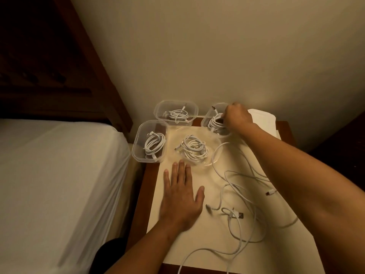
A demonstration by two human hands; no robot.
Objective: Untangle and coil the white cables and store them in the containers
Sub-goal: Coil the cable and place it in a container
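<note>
While the right grip (236, 117) pinches the cable coil (214, 123) into the far-right container (205, 118), best tuck its loose ends inside; left grip (181, 196) rests spread on the surface (197, 244).

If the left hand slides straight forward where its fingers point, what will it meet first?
Most likely the near wall of the middle clear container, which holds a coiled white cable. The left hand lies flat, its fingertips right before that wall; whether they touch it, I cannot tell.
</note>
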